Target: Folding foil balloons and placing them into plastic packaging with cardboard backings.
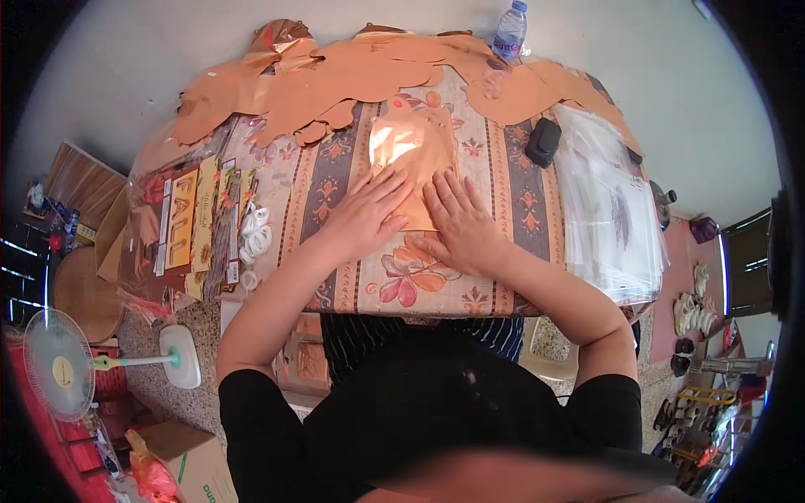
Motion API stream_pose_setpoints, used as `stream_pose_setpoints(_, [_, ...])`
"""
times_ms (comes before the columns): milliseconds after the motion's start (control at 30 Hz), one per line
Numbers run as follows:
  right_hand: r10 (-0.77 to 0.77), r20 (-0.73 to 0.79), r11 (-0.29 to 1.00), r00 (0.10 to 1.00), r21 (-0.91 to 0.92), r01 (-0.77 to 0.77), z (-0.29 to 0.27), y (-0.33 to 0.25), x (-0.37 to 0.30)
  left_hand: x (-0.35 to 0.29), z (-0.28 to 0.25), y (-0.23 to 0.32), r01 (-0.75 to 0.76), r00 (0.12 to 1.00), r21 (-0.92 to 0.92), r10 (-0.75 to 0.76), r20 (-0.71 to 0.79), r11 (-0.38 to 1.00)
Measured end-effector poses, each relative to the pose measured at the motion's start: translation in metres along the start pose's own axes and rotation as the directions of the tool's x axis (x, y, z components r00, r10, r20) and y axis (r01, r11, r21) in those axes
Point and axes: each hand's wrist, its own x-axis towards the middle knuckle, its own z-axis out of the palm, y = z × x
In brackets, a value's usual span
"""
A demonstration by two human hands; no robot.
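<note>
A shiny copper-orange foil piece, perhaps a flat foil balloon [419, 147], lies in the middle of the table. My left hand [369, 208] rests flat across its lower left part, fingers stretched out. On the lower right part lies my right hand [461, 222], palm down with fingers spread. Neither hand grips anything; both press on or touch the foil. Beyond them, a row of overlapping copper-orange foil pieces [310, 92] covers the table's far edge.
Clear plastic bags [608, 210] are stacked at the right, near a black case [543, 142]. A water bottle [510, 32] stands at the back. Printed packets [189, 222] and white ribbon rolls [255, 233] lie left on the patterned tablecloth [335, 159]. A fan [60, 365] stands lower left.
</note>
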Motion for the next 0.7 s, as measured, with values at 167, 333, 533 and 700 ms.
stream_pose_setpoints(167, [-0.088, -0.076, 0.929, 0.993, 0.354, 0.109, -0.002, 0.025, -0.004, 0.001, 0.007, -0.006, 0.007, 0.992, 0.075, -0.017, 0.128, 0.997])
stream_pose_setpoints(333, [-0.002, -0.277, 0.932, 0.961, 0.348, 0.102, -0.019, 0.060, -0.005, 0.002, 0.005, -0.006, 0.039, 0.991, 0.029, -0.042, 0.127, 0.999])
stream_pose_setpoints(533, [-0.100, -0.215, 0.968, 0.972, 0.203, 0.144, -0.003, 0.071, 0.000, 0.002, 0.003, -0.004, 0.055, 0.994, -0.042, -0.050, 0.099, 0.998])
stream_pose_setpoints(700, [-0.169, -0.200, 0.972, 0.965, 0.129, 0.196, -0.011, 0.069, 0.002, 0.001, 0.005, -0.006, 0.045, 0.993, -0.011, -0.044, 0.106, 0.999])
